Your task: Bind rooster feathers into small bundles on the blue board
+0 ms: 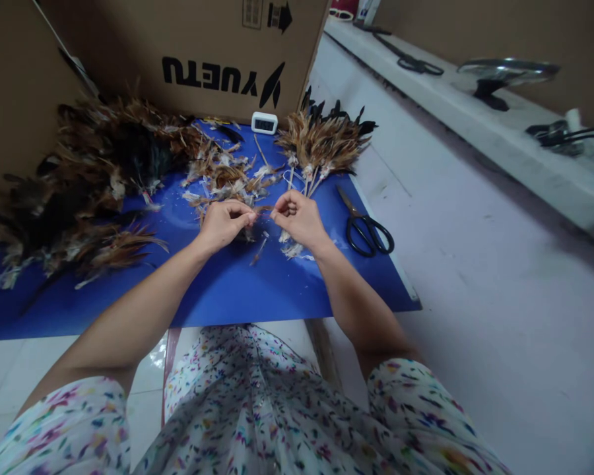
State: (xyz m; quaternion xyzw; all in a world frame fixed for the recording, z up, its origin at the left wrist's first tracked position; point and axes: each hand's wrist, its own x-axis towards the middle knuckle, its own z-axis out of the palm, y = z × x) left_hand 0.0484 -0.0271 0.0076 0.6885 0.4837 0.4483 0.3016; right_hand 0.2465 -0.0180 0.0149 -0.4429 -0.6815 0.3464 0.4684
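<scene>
Both hands meet over the middle of the blue table, with a small brown feather stretched between their fingertips. My left hand pinches one end of it between thumb and forefinger. The other end lies at the pinched fingertips of my right hand, whose remaining fingers curl in. Just beyond the hands is a loose heap of brown and white feathers. Behind my right hand lies a bundle of brown and black feathers on pale sticks. One small loose feather rests below the hands.
Black-handled scissors lie near the table's right edge. A white digital timer stands by the cardboard box at the back. A large feather pile covers the left side. A ledge with a mirror runs along the right.
</scene>
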